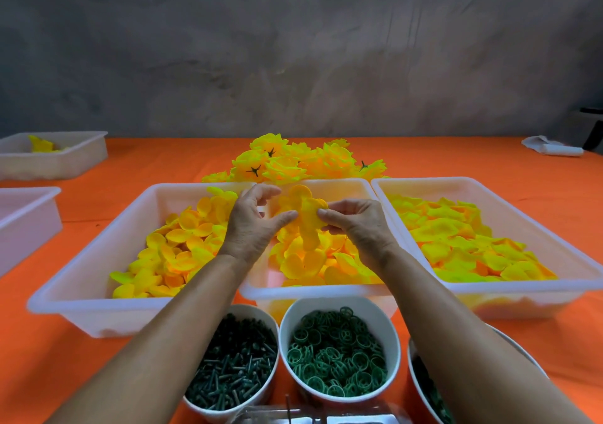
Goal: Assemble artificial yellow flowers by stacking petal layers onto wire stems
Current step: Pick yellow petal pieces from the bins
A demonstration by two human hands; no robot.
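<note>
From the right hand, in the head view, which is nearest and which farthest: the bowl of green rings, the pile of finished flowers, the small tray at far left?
From the right hand:
1. Pile of finished flowers, just behind the hands, beyond the trays.
2. Bowl of green rings, at the near edge, below the hands.
3. Small tray, far left at the back.

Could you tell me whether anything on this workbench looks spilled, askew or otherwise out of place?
Nothing stands out. Petals stay inside their trays, the green parts inside their bowls, and finished flowers are heaped behind. Both hands hold one petal layer.
</note>
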